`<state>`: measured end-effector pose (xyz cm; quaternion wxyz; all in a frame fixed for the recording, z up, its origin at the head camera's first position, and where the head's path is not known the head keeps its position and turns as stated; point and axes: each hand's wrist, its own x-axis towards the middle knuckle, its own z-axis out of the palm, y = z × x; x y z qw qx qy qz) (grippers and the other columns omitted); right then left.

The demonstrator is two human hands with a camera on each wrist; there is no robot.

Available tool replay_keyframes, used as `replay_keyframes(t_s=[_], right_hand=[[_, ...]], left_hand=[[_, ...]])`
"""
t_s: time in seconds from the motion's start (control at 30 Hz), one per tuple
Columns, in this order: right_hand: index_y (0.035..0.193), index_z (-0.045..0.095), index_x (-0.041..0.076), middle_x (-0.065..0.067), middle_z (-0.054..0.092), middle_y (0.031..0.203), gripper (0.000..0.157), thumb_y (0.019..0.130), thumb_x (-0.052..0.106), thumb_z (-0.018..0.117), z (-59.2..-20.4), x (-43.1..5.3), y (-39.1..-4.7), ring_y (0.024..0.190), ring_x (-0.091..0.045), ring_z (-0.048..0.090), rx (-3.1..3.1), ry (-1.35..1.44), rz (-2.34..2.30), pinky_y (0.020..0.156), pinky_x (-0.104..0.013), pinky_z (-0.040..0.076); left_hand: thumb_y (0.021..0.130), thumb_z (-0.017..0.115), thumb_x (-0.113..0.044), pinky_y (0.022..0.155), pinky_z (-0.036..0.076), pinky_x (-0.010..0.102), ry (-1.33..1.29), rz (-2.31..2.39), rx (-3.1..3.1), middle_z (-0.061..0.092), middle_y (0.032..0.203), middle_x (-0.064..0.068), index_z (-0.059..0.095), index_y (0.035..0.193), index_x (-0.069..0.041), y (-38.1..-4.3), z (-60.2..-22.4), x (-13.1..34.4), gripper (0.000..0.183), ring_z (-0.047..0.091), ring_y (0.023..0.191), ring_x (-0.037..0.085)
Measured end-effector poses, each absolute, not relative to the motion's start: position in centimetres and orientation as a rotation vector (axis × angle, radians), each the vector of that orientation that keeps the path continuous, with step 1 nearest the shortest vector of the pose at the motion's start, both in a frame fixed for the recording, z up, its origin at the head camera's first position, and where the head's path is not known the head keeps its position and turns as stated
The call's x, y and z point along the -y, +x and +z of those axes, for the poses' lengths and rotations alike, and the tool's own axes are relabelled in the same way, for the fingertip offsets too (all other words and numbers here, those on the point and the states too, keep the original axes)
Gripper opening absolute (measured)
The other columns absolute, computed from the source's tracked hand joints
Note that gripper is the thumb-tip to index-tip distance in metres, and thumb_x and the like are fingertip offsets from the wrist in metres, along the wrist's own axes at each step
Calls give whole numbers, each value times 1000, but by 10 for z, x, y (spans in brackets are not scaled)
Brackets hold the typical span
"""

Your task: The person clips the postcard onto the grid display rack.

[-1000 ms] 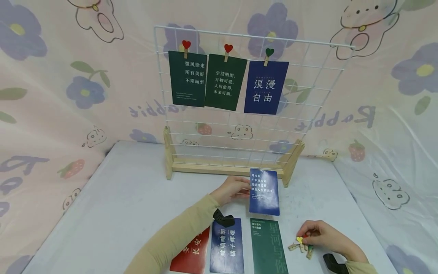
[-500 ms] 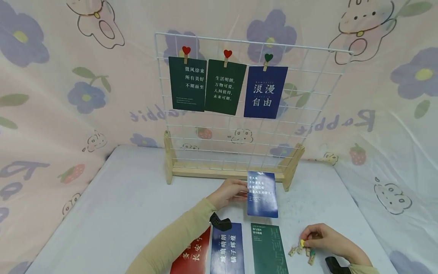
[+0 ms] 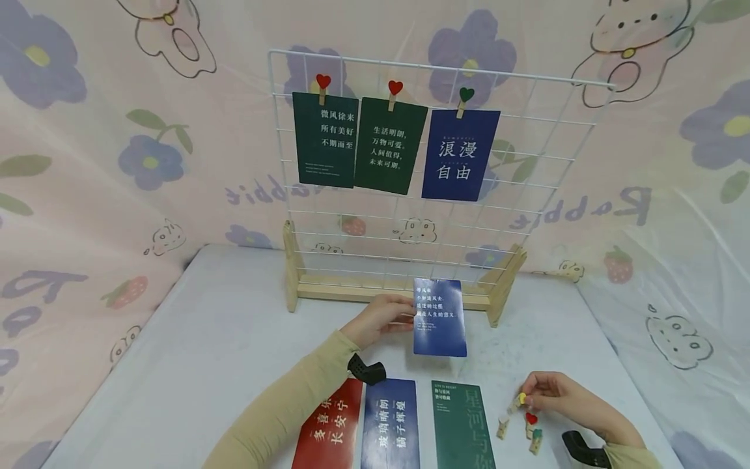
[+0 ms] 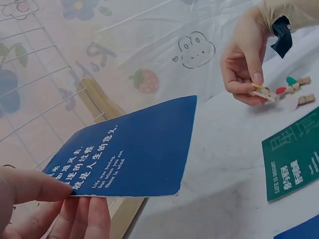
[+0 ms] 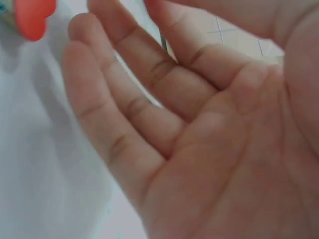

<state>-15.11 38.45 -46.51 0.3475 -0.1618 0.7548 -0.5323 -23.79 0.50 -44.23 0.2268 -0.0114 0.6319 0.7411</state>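
1. A blue card point(image 3: 439, 318) is pinched at its left edge by the thumb and fingers of the left hand point(image 3: 381, 319).
2. It is held tilted above the table point(image 3: 199, 352), near the base of the rack point(image 3: 340, 290), with its white lettering turned toward the head camera.
3. A yellow clip point(image 3: 521, 400) is pinched between the thumb and fingertips of the right hand point(image 3: 551, 392), low over the table's right side.
4. Beside that hand, a red clip point(image 3: 530, 422), a green clip point(image 3: 536, 443) and a third clip point(image 3: 502, 428) are seen lying loose.
5. Nearer the person, a red card point(image 3: 331, 426), a second blue card point(image 3: 391, 426) and a green card point(image 3: 464, 426) are laid in a row; the red one is partly covered by the left sleeve point(image 3: 293, 407).
6. On the rack, two green cards point(image 3: 389, 146) and one dark blue card point(image 3: 459, 156) are hung side by side, each held by one heart-topped clip point(image 3: 395, 87).
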Motion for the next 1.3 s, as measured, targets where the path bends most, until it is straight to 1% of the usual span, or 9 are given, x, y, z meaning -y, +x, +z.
replay_keyframes(t_s=[0.2,0.33,0.43,0.6,0.73,0.87,0.93,1.17,1.3], right_hand=[[103,56,-8,-21,65,104,20,97,12,56,-457,-378,-163,82,-23,62,-2117,-415,-1372,69,-32,53],[106,55,-9,-23,64,101,22,97,11,57,-454,-367,-172,84,-27,64,-2220,-431,-1413,70,-34,55],[112,52,-12,-23,64,100,29,97,11,58,-450,-359,-177,86,-29,64,-2295,-438,-1437,72,-35,55],[123,48,-15,-19,65,101,41,97,14,59,-440,-350,-185,90,-31,64,-2419,-412,-1426,75,-35,55],[121,54,-12,-15,65,106,40,96,18,60,-430,-347,-189,93,-33,63,-2478,-407,-1372,78,-37,55],[117,58,-7,-17,65,107,33,95,17,62,-421,-345,-189,92,-30,64,-2536,-418,-1366,78,-36,55],[116,59,-6,-17,64,107,31,95,17,62,-416,-344,-189,90,-25,65,-2572,-411,-1367,76,-33,55],[118,59,-4,-16,65,106,33,95,20,62,-392,-338,-196,89,-15,64,-2629,-387,-1381,77,-24,54],[118,59,-6,-21,64,109,33,95,17,62,-380,-335,-200,90,-12,65,-2642,-444,-1405,78,-23,54]], left_hand=[[86,65,0,78,57,32,-11,2057,-1722,67,97,12,67,108,4,-238,-434,-8,22,65,82,19],[87,65,-1,77,57,31,17,2055,-1744,67,97,10,67,109,3,-237,-432,-8,22,65,81,18],[88,65,-1,77,57,32,61,2071,-1746,67,96,11,66,109,4,-238,-430,-7,22,65,80,18],[88,65,2,78,57,34,172,2128,-1719,68,96,15,66,109,7,-239,-425,-4,22,67,80,19],[87,66,2,78,57,34,192,2143,-1739,68,96,15,66,107,6,-242,-422,-3,21,68,80,21],[86,68,2,75,57,34,171,2141,-1824,69,94,15,66,106,5,-244,-419,-3,21,69,78,21],[85,68,2,73,58,33,183,2138,-1866,69,92,14,66,105,6,-245,-418,-4,20,69,76,20],[87,66,4,78,56,42,272,2085,-2011,66,96,21,64,107,10,-249,-401,-6,21,67,85,33],[86,68,1,75,57,37,305,2083,-2065,66,94,15,67,104,5,-253,-400,-8,18,66,81,26]])
